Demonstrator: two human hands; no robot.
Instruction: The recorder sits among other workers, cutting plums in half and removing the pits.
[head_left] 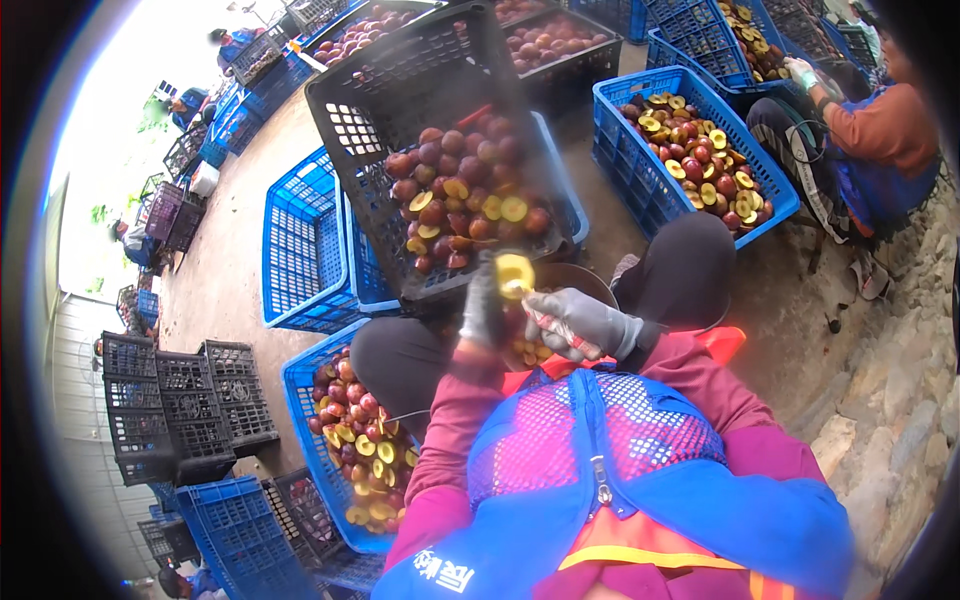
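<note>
Cut plum point(515, 275), black crate point(420, 90) ahead; blue crates point(630, 178) alongside

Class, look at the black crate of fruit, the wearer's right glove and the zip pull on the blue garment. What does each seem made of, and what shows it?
Black crate: probably dull moulded plastic, judging by the regular cut-outs in its wall.
Right glove: matt grey, close-fitting, apparently fabric; any coating is unclear.
Zip pull: likely metal, given its silvery shine, though plated plastic is possible.

A cut fruit point(515, 274) shows between the left grip point(481, 308) and right grip point(588, 326).
</note>
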